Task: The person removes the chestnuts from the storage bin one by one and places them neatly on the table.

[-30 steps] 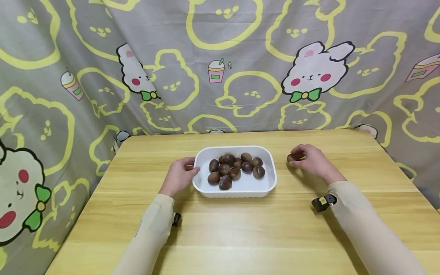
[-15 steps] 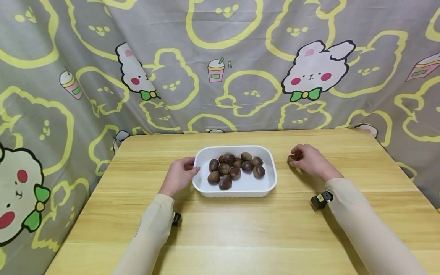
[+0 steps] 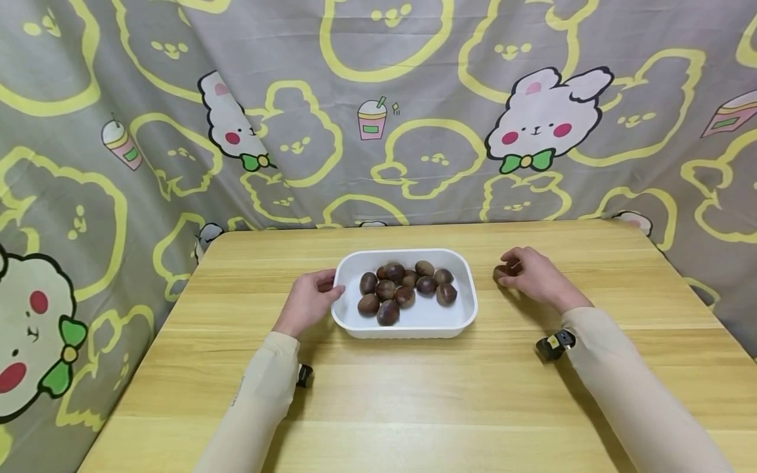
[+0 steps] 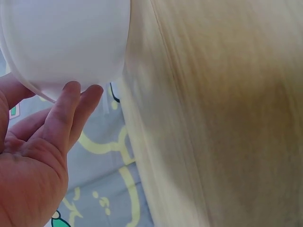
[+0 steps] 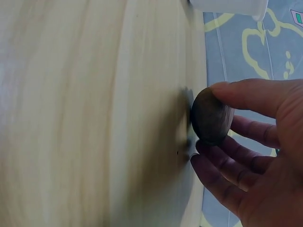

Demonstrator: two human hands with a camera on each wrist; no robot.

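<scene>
A white plastic tray [image 3: 428, 322] with several brown chestnuts [image 3: 405, 297] inside stands mid-table in the head view. My left hand [image 3: 305, 302] holds its left end, thumb over the rim and fingertips against the outer wall; the wrist view shows those fingers [image 4: 61, 113] under the tray's rim [image 4: 26, 85]. To the right of the tray, my right hand [image 3: 537, 276] pinches a single chestnut [image 5: 211, 117] between thumb and fingers, close to the tabletop. Whether that chestnut touches the wood I cannot tell.
The light wooden table [image 3: 384, 407] extends around the tray, its back edge near a grey curtain [image 3: 355, 184] with yellow outlines and rabbit faces. A small black wrist device [image 3: 554, 345] hangs under the right sleeve.
Both hands and the tray stay nearly where they were. The right fingers have shifted slightly around the chestnut, which has turned or moved only a little.
</scene>
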